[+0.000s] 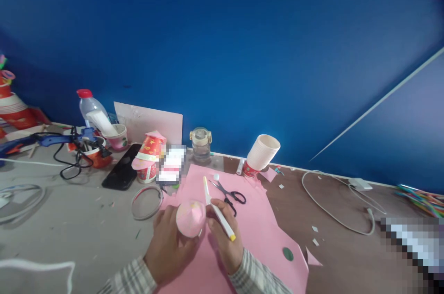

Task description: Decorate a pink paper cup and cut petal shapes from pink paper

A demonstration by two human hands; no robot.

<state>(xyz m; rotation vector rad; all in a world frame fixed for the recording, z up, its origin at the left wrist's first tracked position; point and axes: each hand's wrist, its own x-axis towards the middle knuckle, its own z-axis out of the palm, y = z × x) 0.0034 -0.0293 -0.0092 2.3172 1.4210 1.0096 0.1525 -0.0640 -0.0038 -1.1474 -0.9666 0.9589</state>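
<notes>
Head view, looking down at the desk (69, 229). My left hand (169, 243) is curled around a pink paper cone (190, 217), fingers wrapped under it and thumb on its side, the rounded pink face turned up toward me. My right hand (224, 234) sits just beside it at 3 o'clock and pinches a white marker (217, 210) between thumb and fingers; the marker lies slanted, one yellow end toward 11 o'clock, the other toward 5, its barrel touching or nearly touching the cone's edge, cannot tell which. Both hands hover over a pink paper sheet (253, 224) spread on the desk. On that sheet at 12 o'clock from the hands: black-handled scissors (229, 194), blades apart, and a small white ball (216, 177) just beyond them. A green disc (287, 253) lies on the sheet at 4 o'clock. Farther out at 1 o'clock, a stack of paper cups (262, 153) leans tilted against the blue wall. At 12, a glass jar (201, 143). At 11, a red cup with pink cap (149, 155); beside it a black phone (121, 173), and a wire ring (147, 201) flat on the desk. At 10, a blue glue gun (62, 139) and a water bottle (92, 111). A white cable (333, 206) trails at 3 o'clock.
</notes>
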